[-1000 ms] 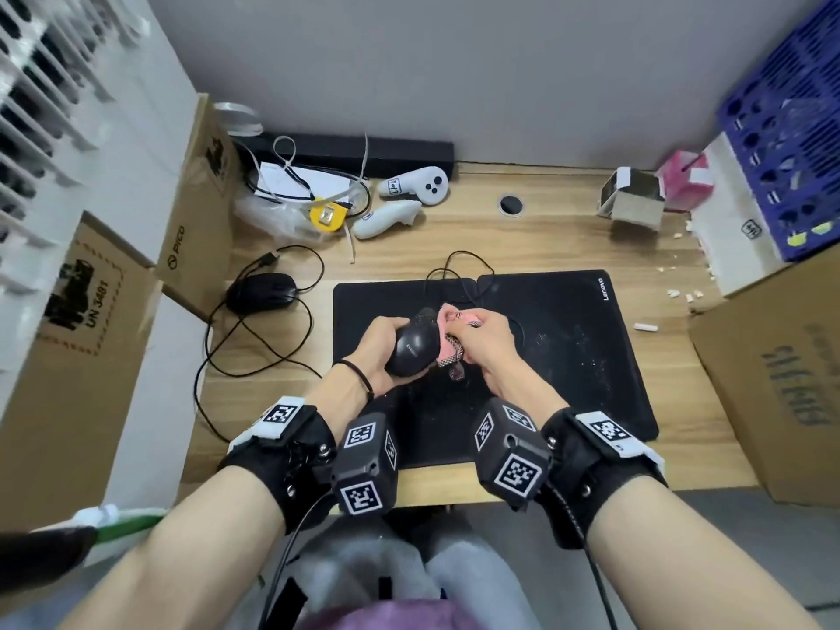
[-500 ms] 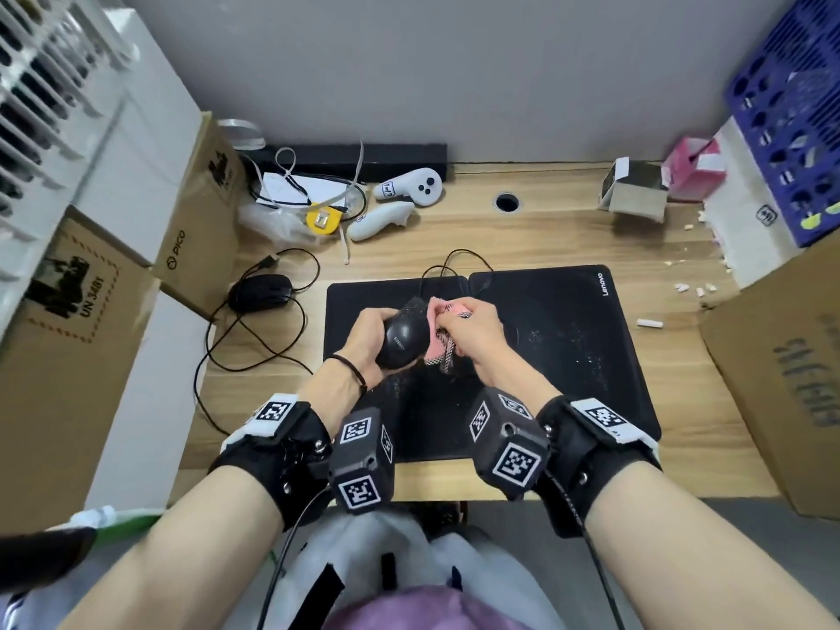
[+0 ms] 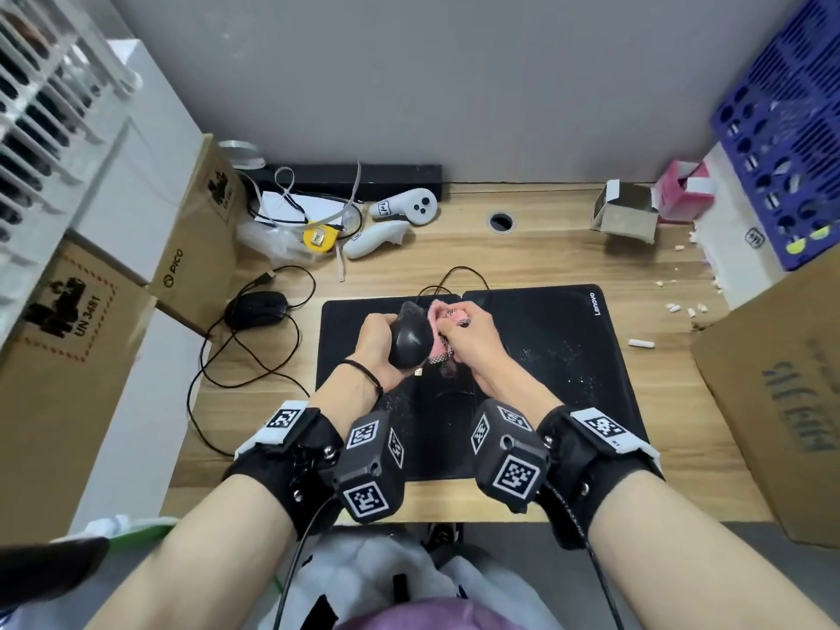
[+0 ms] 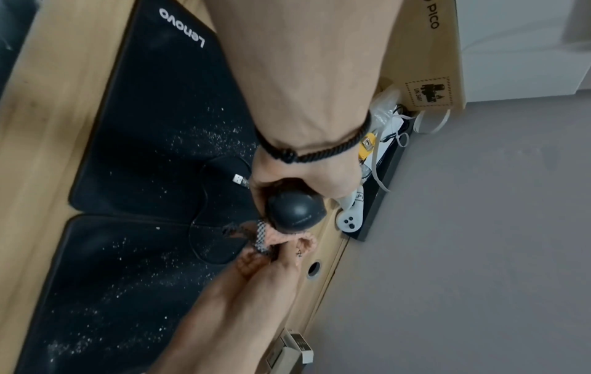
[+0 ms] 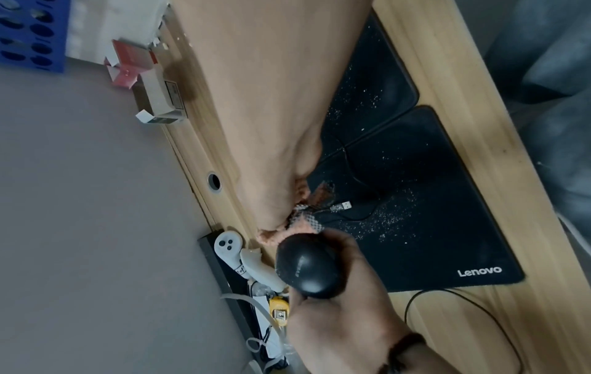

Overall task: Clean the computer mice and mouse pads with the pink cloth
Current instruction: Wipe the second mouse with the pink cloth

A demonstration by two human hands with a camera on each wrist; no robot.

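Left hand (image 3: 373, 345), in the head view, curls round a black mouse (image 3: 411, 335) and holds it lifted above the two black mouse pads. Right hand (image 3: 472, 345), at the mouse's 3 o'clock, is bunched around the pink cloth (image 3: 437, 311) and presses it against the mouse's right flank. The left pad (image 3: 345, 338) and the Lenovo pad (image 3: 568, 352) lie edge to edge on the wooden desk (image 3: 522, 256), the Lenovo one dusted with white specks. A second black mouse (image 3: 257, 309) sits on the desk at 9 o'clock from the pads, its cable looped beside it. Two white controllers (image 3: 400, 211) lie at 12 o'clock.

From the left wrist, the left hand (image 4: 307, 177) grips the mouse (image 4: 295, 210) from above; the cloth (image 4: 288, 236) touches the mouse at 6 o'clock, pinched in the right hand's fingers (image 4: 255, 263). The mouse's USB plug (image 4: 240, 180) dangles at 9 o'clock.

From the right wrist, the right hand (image 5: 272, 202) clutches the cloth (image 5: 281, 234), which meets the mouse (image 5: 310, 265) at its 11 o'clock; the left hand (image 5: 339, 311) wraps the mouse from 5 o'clock. Speckled pads (image 5: 415, 202) lie behind.
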